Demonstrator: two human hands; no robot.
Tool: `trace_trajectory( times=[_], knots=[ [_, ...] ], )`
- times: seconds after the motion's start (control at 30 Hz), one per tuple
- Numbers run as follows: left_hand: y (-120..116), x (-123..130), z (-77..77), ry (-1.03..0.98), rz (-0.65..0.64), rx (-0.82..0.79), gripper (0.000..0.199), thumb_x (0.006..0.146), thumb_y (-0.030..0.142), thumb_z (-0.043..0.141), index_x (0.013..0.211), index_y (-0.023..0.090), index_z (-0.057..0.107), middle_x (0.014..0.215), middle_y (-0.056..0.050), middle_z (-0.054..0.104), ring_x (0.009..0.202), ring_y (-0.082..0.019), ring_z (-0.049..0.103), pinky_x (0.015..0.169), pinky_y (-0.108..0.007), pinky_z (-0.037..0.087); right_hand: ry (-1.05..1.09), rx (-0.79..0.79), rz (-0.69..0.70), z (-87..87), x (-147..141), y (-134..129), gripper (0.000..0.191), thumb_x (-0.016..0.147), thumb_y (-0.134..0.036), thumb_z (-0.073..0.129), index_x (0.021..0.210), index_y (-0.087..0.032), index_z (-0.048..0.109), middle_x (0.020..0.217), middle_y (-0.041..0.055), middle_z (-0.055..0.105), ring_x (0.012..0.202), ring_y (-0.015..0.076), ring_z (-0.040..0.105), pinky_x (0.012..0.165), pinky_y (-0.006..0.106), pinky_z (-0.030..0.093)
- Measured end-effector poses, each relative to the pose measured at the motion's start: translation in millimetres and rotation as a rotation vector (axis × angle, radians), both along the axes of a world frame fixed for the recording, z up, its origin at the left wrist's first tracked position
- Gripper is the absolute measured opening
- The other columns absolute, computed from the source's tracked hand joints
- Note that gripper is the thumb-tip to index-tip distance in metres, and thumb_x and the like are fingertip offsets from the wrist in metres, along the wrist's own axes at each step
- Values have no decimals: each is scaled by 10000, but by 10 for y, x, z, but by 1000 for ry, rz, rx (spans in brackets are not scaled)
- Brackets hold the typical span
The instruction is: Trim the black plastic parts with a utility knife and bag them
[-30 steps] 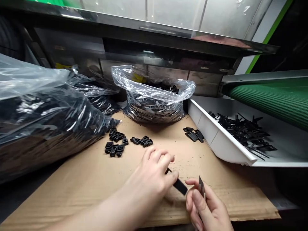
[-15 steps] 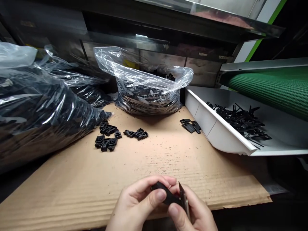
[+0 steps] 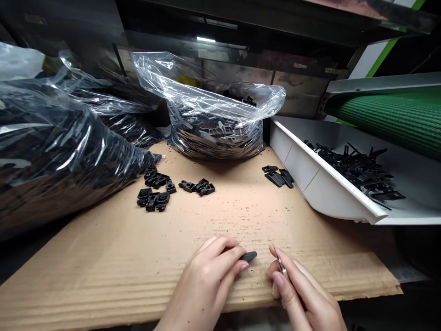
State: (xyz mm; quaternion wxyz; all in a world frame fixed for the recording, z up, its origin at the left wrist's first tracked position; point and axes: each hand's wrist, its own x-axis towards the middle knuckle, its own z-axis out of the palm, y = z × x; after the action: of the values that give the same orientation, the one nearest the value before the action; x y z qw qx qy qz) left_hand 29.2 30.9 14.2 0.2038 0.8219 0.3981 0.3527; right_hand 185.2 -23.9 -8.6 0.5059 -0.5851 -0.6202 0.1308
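Head view. The left hand [image 3: 208, 271] is closed around a black plastic piece [image 3: 249, 256], one end of which projects from between the thumb and fingers toward the right hand [image 3: 301, 292]. The right hand grips a thin-bladed tool [image 3: 278, 259] between thumb and fingers, its tip pointing upward and away from the wearer. The two hands are apart, with the black plastic piece and the blade near each other but not touching. Both are held over the near part of a cardboard sheet [image 3: 220, 220], which is dotted with small dark shavings. Beyond the left hand lie a cluster of black blocks [image 3: 153, 200] and, just to its right, a smaller group of blocks [image 3: 199, 187]. Flat black pieces [image 3: 278, 177] lie farther right, near the wall of a white tray [image 3: 313, 184] that contains a heap of slender black parts [image 3: 361, 170]. An open clear bag [image 3: 217, 131] filled with parts stands at the far edge; a large filled bag [image 3: 65, 151] occupies the left side. A ribbed green belt [image 3: 396, 117] extends above the tray.
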Motion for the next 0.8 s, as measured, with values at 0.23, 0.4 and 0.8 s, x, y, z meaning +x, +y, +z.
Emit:
trace_trajectory(
  times=[0.23,0.4,0.8],
  knots=[
    [-65,-21,-16,8,56,59,204,872,127,413,852,192,606,867,-31,621,806,-204,492,709,-370,395,-172,-11,52,33,64,28,259,850,-196,476,1075,-203,605,896,41,677,771,150,645,679,187,502],
    [-93,-10,-56,62,56,96,107,833,179,512,848,193,616,903,-31,624,824,-218,497,735,-389,357,-401,-107,116,76,101,30,306,893,-290,385,1069,-177,609,831,65,665,735,177,650,632,229,527],
    [-131,-30,-94,154,53,200,157,861,125,414,854,160,567,673,-30,574,619,-183,523,575,-312,439,-535,-34,177,98,111,72,199,865,-172,409,927,-184,598,644,18,589,551,142,585,509,225,462]
  ],
)
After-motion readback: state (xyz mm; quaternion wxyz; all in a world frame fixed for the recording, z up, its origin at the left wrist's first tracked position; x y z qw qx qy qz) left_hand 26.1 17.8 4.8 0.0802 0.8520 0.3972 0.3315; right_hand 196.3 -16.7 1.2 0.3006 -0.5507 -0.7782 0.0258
